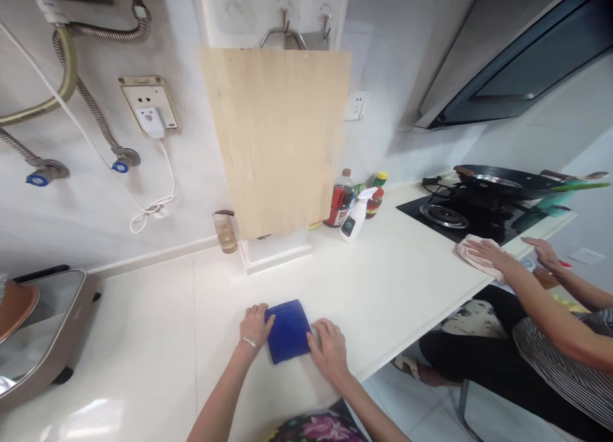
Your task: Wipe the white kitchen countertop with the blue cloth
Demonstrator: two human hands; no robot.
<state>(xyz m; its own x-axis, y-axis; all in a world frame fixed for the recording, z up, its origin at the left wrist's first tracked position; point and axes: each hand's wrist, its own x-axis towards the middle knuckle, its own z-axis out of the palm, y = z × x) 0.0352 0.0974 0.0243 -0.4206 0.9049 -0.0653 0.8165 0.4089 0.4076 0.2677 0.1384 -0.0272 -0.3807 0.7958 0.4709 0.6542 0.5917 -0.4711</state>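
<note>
Square blue folded cloth (288,330), near front edge: soft, matt weave. White counter (383,282): smooth, glossy. Pale rectangular wooden cutting board (278,142) at back edge: matt, fine grain. Corrugated metal hoses (90,103): dull shine. Black hob (460,215): glossy glass.

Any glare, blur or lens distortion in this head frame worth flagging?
Head view: the wide-angle lens makes the hanging cutting board taper downward; a glare patch sits on the countertop at lower left; lighting is even, shadows soft; the blue cloth, left hand and right hand are sharp.
</note>
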